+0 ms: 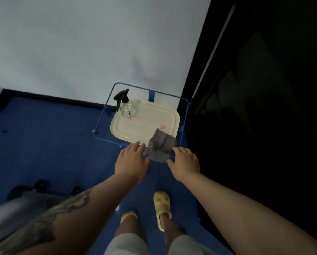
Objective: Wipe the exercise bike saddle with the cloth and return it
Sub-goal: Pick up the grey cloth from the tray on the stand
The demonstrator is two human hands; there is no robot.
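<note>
Grey cloth (pixel 160 147) lies crumpled over the cream tray's (pixel 117 124) near right corner, overhanging its edge. Left hand (pixel 131 161) and right hand (pixel 185 161) flank it, fingers spread, gripping nothing, seemingly at pick-up or release.

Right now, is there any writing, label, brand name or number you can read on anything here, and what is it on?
None can be read.
spray bottle: clear, no label visible.
tray: plain cream, only two small orange marks, no letters.
cloth: plain grey.
slippers: yellow, no writing.
</note>
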